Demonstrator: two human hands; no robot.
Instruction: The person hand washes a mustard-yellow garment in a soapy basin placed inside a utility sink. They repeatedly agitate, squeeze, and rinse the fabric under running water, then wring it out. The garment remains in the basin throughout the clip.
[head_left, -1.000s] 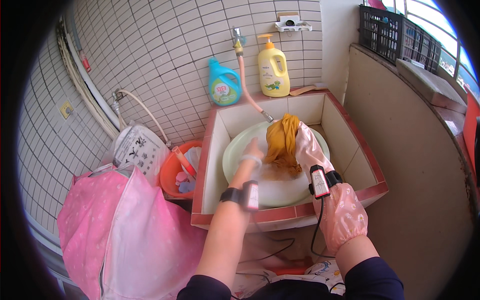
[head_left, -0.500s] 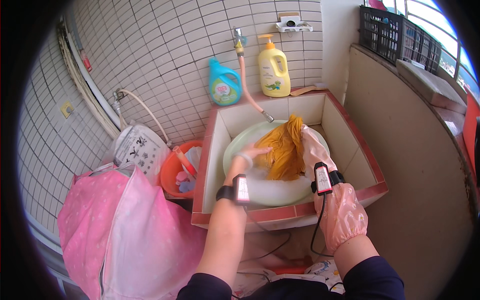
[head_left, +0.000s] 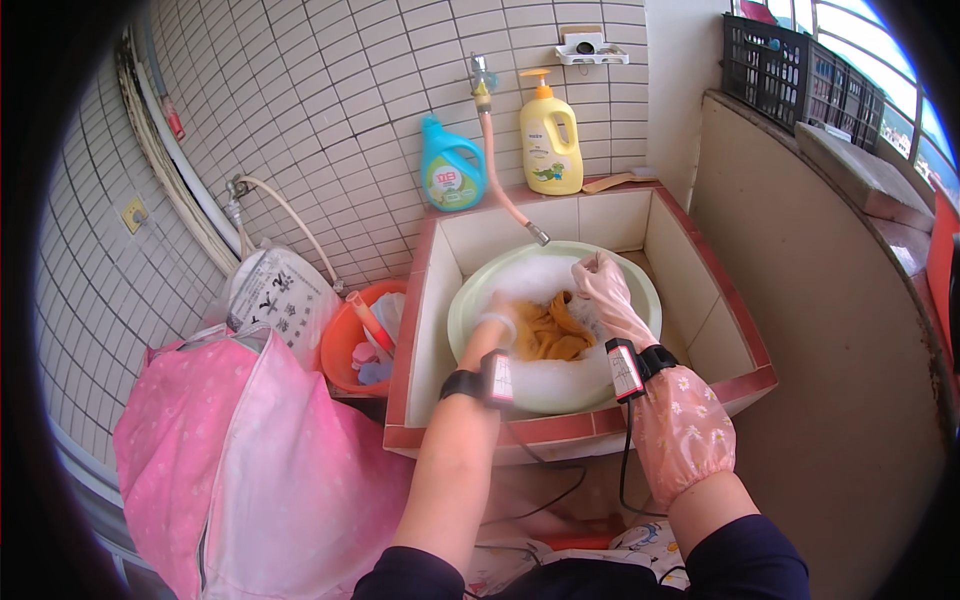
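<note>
A mustard-yellow cloth (head_left: 552,328) lies bunched in white suds inside a pale green basin (head_left: 641,275). At the cloth's left edge is my left hand (head_left: 496,322), bare, with a light band at the wrist; motion and foam blur its fingers. My right hand (head_left: 600,277), in a pink rubber glove with a patterned sleeve, is closed above the basin's right side. No cloth shows in that fist, and the cloth lies below and left of it.
The basin stands in a tiled sink (head_left: 735,318) with a red rim. On the back ledge stand a blue detergent bottle (head_left: 452,168) and a yellow pump bottle (head_left: 551,140); a hose (head_left: 497,180) hangs between them. An orange bucket (head_left: 338,345) and pink cover (head_left: 250,460) are left.
The cloth, held up high by the right hand before, has dropped into the suds. The gloved hand is now apart from it, and the left hand has moved slightly lower.
</note>
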